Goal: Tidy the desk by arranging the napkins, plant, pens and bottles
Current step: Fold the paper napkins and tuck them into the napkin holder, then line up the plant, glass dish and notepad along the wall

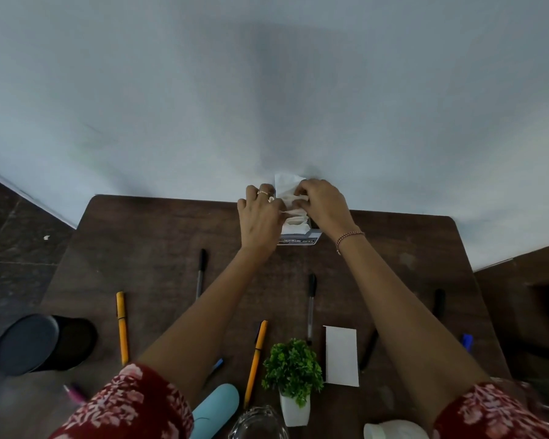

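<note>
1. Box [300, 240]: stands at the far edge of the desk [159, 236], against the wall [267, 90]. Napkins [287, 188] rise out of its top.
2. Left hand [260, 217]: fingers curled round the box's left side, thumb against the napkins.
3. Right hand [320, 201]: fingertips pinching the napkins above the box.
4. Plant [293, 369]: upright in a white pot [295, 411] near the front edge, between a yellow pen [255, 362] and a folded napkin [341, 356] lying flat.
5. Other pens, scattered and apart: second yellow pen [122, 327] at left; black pen [202, 270] beside the left forearm; another black pen [311, 305] between the forearms; pink pen [73, 392] at front left.
6. Bottles along the front edge, each partly cut off: blue bottle [216, 410], clear bottle [257, 423], white bottle [393, 430].
7. Black container [42, 343]: on its side at the desk's left edge.
</note>
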